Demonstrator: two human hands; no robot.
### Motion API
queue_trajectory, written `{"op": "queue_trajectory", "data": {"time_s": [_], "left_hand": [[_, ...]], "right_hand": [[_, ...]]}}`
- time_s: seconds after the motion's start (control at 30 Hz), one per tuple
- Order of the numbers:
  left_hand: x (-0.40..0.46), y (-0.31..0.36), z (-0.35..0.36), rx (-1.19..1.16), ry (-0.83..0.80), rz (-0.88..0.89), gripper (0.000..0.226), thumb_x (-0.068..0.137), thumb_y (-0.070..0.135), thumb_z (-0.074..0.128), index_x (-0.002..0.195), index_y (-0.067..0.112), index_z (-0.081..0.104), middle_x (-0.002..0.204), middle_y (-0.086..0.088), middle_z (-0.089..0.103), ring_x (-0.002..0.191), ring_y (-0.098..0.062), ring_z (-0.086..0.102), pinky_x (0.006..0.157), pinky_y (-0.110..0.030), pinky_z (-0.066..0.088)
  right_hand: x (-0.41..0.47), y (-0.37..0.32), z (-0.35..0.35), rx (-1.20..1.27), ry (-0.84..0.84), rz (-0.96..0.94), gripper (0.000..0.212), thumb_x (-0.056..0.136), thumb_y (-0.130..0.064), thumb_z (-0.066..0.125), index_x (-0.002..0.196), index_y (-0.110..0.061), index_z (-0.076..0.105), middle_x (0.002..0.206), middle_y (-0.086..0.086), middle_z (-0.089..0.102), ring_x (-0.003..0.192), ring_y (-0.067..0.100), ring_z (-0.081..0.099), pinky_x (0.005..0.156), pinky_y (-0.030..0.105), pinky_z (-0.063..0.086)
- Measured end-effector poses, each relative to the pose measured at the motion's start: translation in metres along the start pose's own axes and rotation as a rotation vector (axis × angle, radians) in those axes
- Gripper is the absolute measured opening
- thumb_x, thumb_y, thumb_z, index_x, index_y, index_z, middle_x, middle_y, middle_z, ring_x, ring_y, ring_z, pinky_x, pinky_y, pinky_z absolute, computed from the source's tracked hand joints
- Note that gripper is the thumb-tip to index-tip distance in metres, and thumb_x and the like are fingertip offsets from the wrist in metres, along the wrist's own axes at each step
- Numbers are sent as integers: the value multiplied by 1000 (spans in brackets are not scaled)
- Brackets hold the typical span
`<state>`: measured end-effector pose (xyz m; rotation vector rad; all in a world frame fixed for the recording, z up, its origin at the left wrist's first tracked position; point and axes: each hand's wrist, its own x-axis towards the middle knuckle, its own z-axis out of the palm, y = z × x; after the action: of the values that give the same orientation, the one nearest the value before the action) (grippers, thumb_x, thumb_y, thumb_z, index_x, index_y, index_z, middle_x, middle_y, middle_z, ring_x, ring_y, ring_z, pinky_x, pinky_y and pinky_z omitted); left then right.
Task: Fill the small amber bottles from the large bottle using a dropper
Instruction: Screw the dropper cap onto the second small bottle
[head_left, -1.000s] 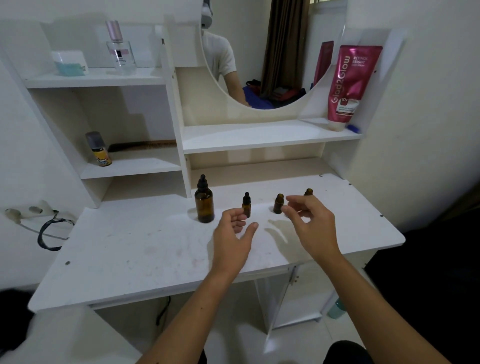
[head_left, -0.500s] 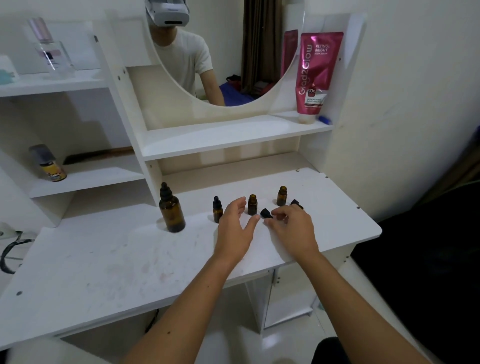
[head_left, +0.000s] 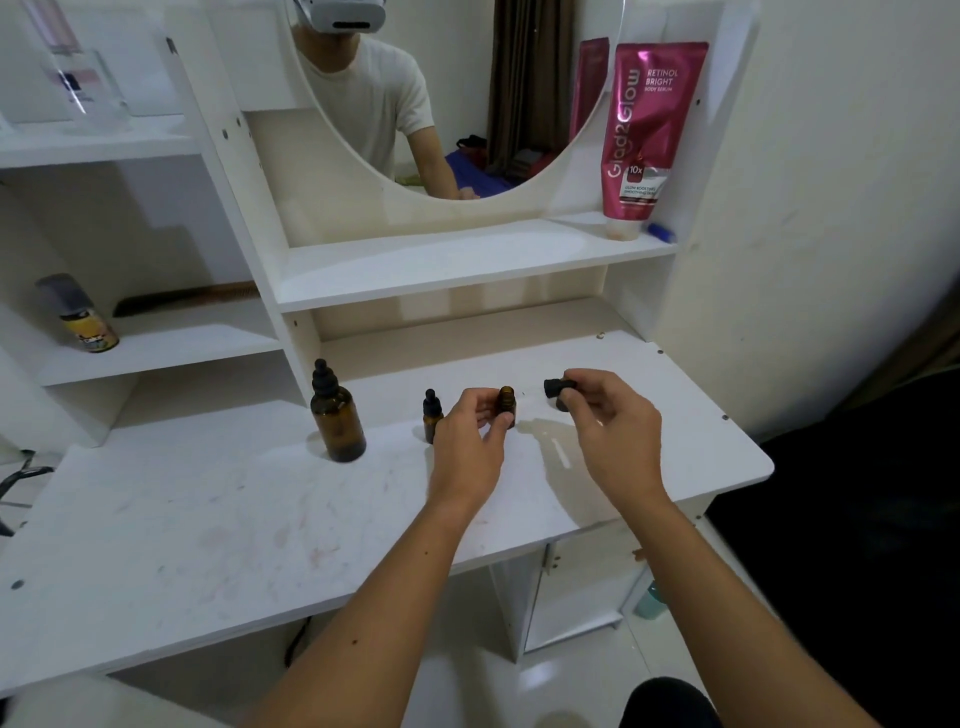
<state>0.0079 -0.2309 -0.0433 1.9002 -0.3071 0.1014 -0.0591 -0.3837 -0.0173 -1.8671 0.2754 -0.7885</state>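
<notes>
A large amber bottle (head_left: 336, 422) with a black dropper top stands on the white table (head_left: 208, 519), left of the small ones. A small amber bottle with a black cap (head_left: 431, 418) stands just left of my left hand (head_left: 470, 441). That hand grips an uncapped small amber bottle (head_left: 507, 402) between thumb and fingers. My right hand (head_left: 613, 431) pinches a black cap (head_left: 557, 387) above the table. A third small bottle is mostly hidden behind my right hand.
A pink tube (head_left: 644, 135) stands on the upper shelf (head_left: 467, 260) under a round mirror. A spray can (head_left: 83, 317) and a comb lie on the left shelf. The table's right edge drops off near a white wall.
The view has shifted closer. My left hand has closed round the middle small bottle. My right hand has lifted a black cap off the table and moved it to the right.
</notes>
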Motion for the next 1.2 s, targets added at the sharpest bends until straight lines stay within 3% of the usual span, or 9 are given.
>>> {"op": "queue_trajectory", "data": {"time_s": [0.27,0.5,0.67,0.83,0.93,1.07,1.2], "left_hand": [[0,0,-1,24,-9,7,28,98,17,69,126,19,63,115,12,69,110,-3,63,97,-20,50],[2,-5,1,27,-21,34,24,99,17,67,122,21,62,114,14,70,108,-2,65,91,-11,47],[3,-7,1,16,-35,28,22,101,17,64,122,20,62,110,16,71,105,3,65,92,-13,49],[3,-7,1,3,-28,33,20,101,17,65,119,21,63,109,15,70,105,2,65,85,-10,48],[3,-8,0,-9,-28,35,19,101,15,65,119,21,63,108,15,71,103,4,65,87,-12,51],[3,-7,0,-10,-26,32,21,100,17,65,121,20,62,111,13,71,107,1,64,88,-10,49],[3,-7,-1,-5,-29,32,20,101,16,65,120,21,62,108,14,69,104,6,63,81,-4,47]], "right_hand": [[18,-18,4,-186,-72,-211,24,98,-5,70,118,-16,75,107,-5,77,87,12,76,83,26,62],[39,-30,14,-388,-290,-480,24,96,1,68,114,-12,78,103,0,77,86,13,74,83,22,58],[47,-30,27,-503,-454,-423,25,97,-2,68,117,-14,78,109,1,74,91,19,72,90,34,59],[47,-26,31,-484,-408,-346,22,95,-14,76,117,-15,77,100,2,73,83,16,68,88,36,59],[46,-24,30,-469,-383,-304,29,93,-28,79,119,-17,75,96,-3,70,80,13,67,83,29,58],[43,-18,26,-365,-386,-248,25,94,-14,76,119,-17,77,108,-3,75,88,9,73,89,28,61],[41,-15,28,-311,-341,-110,16,88,-21,84,104,-18,79,89,-9,77,80,4,72,80,18,59]]}}
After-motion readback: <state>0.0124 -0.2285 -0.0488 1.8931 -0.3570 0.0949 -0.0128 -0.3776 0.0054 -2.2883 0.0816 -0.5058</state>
